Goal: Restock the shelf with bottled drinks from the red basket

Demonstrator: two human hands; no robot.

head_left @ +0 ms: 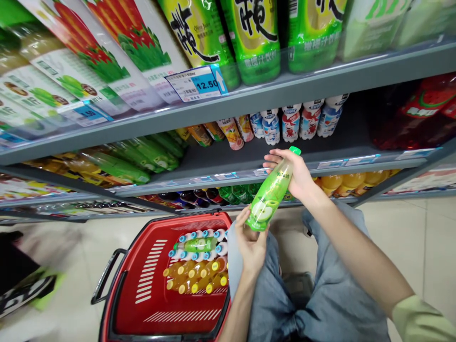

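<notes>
A green bottle with an apple label and green cap (270, 192) is tilted in front of the shelves, held by both hands. My right hand (297, 175) wraps round its upper part near the cap. My left hand (252, 242) cups its base from below, fingers curled against it. Beneath, a red shopping basket (142, 285) holds several yellow bottles, several white-and-blue capped bottles and one green bottle lying across them.
Grey shelves (249, 97) carry green and red drink bottles above, small white bottles and green bottles on the middle level, orange bottles (351, 183) lower right. A price tag reads 12.50 (199, 83). My knees in jeans are below; tiled floor lies right.
</notes>
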